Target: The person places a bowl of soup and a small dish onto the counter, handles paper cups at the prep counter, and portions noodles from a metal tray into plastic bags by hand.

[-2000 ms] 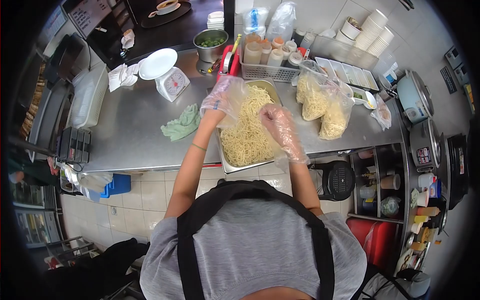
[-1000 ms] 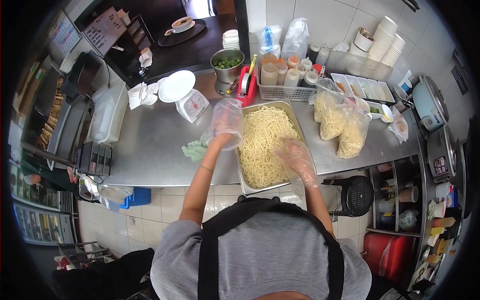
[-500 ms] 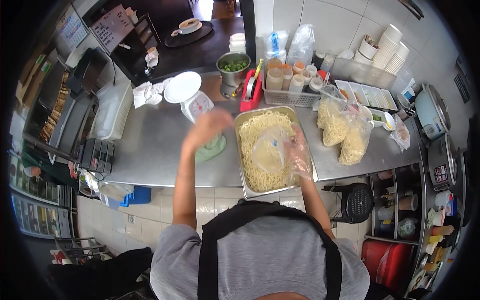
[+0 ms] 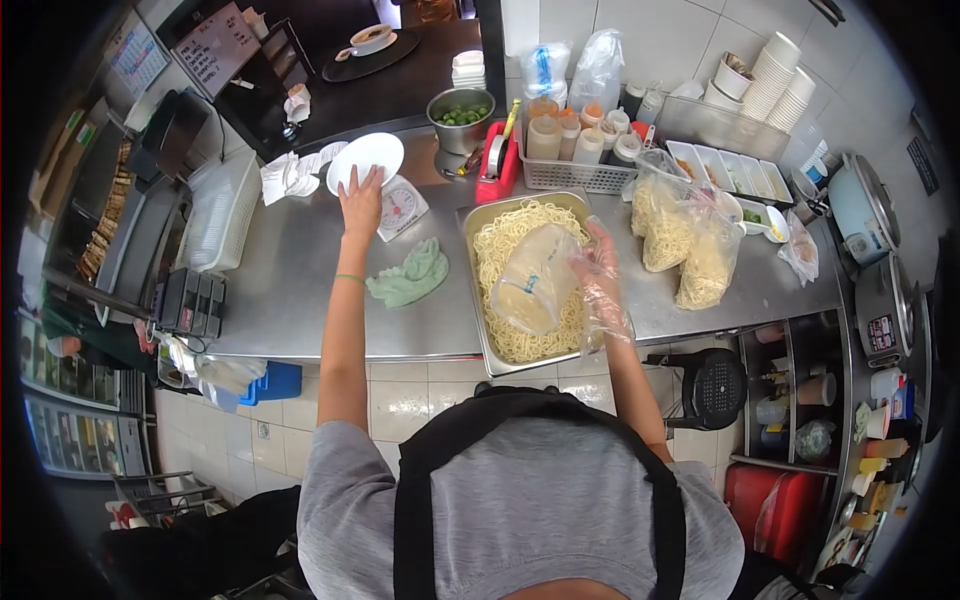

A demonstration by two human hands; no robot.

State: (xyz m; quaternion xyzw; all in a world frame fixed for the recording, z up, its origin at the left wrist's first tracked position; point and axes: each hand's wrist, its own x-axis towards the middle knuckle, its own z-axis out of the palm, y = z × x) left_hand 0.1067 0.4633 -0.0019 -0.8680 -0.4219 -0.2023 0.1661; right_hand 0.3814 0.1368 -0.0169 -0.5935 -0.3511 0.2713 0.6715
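Left hand (image 4: 362, 198): fingers apart on round white plate (image 4: 374, 152)
Right hand (image 4: 601, 262): fingers clamped on clear plastic bag (image 4: 532, 285)
Centre: bag partly hiding yellow noodles (image 4: 500, 238)

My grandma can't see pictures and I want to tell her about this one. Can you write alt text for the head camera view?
A person's bare left hand is at the white dish of a kitchen scale, while the gloved right hand holds clear plastic over noodles in a metal tray. A green cloth lies on the metal counter.
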